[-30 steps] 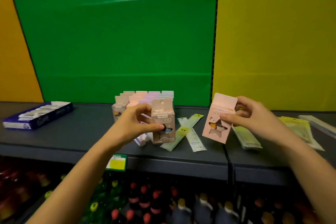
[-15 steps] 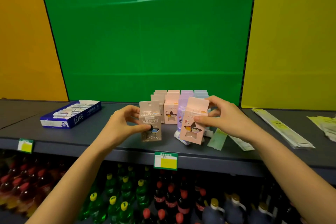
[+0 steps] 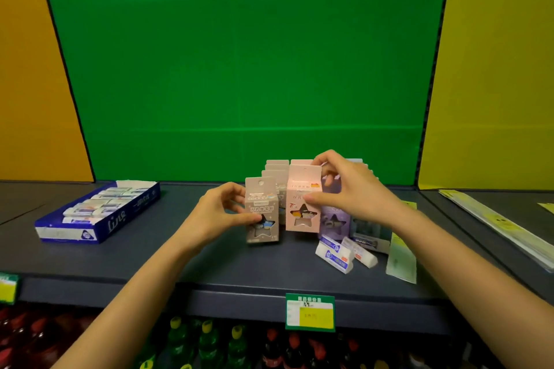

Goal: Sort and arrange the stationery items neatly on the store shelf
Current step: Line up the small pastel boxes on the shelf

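Centrally on the dark shelf (image 3: 209, 266), a grey carton (image 3: 261, 210) with a star-shaped window and a hang tab is held upright, pinched by the curled fingers of the left hand (image 3: 218, 213). Just beside it, a pink carton (image 3: 302, 198) of the same design is gripped near its top by the right hand (image 3: 353, 189), in front of rows of matching cartons (image 3: 277, 169). White erasers (image 3: 334, 255) are seen nearby, a blue tray (image 3: 99, 213) well apart.
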`<state>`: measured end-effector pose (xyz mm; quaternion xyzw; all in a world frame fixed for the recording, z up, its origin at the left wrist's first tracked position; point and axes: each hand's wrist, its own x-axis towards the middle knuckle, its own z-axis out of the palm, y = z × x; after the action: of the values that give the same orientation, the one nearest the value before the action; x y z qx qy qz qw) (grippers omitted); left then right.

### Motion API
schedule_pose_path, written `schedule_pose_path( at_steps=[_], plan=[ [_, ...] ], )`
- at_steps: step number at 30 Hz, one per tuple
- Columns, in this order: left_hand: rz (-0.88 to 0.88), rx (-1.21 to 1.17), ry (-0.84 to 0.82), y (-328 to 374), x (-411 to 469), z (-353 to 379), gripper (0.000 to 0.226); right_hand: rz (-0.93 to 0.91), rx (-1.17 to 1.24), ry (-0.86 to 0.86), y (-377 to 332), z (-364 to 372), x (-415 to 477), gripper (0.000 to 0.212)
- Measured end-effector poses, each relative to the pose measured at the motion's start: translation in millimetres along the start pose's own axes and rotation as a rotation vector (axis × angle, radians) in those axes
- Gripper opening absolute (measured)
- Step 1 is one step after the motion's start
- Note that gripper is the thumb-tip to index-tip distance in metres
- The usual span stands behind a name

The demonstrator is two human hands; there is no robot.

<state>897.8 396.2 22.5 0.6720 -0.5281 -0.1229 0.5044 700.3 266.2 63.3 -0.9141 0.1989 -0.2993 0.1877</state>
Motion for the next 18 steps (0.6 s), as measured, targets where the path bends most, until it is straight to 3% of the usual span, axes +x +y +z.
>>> schedule_pose_path(
  at_steps=[10, 18],
  plan=[
    [0.074, 0.063, -0.051, -16, 15, 5, 0.033, 0.099, -0.33, 0.112, 3, 27, 3, 0.048],
    [0.132, 0.047, 0.012, -24, 18, 13, 0.038, 0.102, -0.517, 0.137, -3, 30, 2, 0.049]
  ],
)
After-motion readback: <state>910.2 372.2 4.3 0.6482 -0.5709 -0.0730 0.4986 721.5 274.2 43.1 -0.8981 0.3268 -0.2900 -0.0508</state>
